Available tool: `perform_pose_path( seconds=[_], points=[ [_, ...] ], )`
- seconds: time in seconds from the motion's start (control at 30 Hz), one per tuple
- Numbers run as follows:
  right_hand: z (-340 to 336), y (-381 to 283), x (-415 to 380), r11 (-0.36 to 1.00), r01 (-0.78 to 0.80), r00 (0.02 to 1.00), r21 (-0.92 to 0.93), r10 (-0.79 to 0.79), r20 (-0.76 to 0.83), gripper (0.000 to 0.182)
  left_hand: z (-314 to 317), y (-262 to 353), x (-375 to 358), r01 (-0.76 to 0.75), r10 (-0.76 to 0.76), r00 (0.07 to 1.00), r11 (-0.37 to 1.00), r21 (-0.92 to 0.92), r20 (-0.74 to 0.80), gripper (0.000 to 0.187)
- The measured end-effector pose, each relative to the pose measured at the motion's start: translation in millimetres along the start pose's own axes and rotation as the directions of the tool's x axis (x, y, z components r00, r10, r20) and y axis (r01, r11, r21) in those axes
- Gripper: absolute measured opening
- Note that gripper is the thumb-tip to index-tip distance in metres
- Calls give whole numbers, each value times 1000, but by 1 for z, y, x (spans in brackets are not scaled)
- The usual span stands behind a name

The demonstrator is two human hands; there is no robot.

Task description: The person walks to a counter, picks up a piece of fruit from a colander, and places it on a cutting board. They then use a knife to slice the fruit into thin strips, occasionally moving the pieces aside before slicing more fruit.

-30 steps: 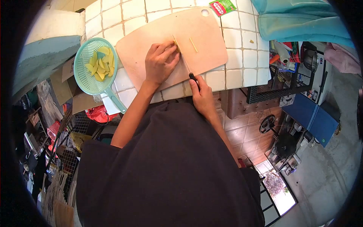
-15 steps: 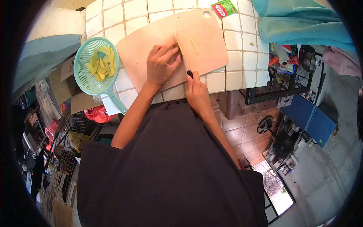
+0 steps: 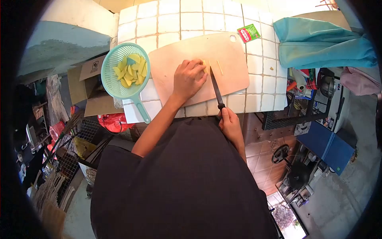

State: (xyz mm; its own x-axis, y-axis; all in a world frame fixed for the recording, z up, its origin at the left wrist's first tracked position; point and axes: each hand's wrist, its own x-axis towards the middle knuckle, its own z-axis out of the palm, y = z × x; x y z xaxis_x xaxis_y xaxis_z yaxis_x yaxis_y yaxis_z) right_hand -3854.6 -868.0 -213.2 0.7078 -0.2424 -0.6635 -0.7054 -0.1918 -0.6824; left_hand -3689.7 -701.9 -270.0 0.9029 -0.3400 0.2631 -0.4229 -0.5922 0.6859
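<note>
A pale cutting board lies on the white tiled counter. My left hand presses down on a small yellow piece of food near the board's middle. My right hand, at the counter's near edge, grips the black handle of a knife. Its blade lies over the board, just right of the yellow piece. A thin yellow strip rests on the board to the right of the blade.
A teal strainer with several yellow slices stands left of the board. A green and red packet lies at the back right, beside a blue cloth. A cardboard box sits left of the counter; racks and clutter stand on both sides.
The knife has drawn back toward me, so its blade now shows in full. My right hand has moved to the counter's edge. The view has shifted, and my left hand still holds the yellow piece.
</note>
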Motion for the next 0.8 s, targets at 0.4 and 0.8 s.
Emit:
perform_pose_path(
  seconds=[0.4,0.8],
  points=[
    [-17,-9,-3,970,77,970,-229,-126,-207,32,-80,25,-3,162,-119,974,960,-228,190,14],
    [-21,-19,-18,884,206,869,-420,-363,-338,29,-23,23,31,483,-425,798,875,-31,427,35]
  ],
)
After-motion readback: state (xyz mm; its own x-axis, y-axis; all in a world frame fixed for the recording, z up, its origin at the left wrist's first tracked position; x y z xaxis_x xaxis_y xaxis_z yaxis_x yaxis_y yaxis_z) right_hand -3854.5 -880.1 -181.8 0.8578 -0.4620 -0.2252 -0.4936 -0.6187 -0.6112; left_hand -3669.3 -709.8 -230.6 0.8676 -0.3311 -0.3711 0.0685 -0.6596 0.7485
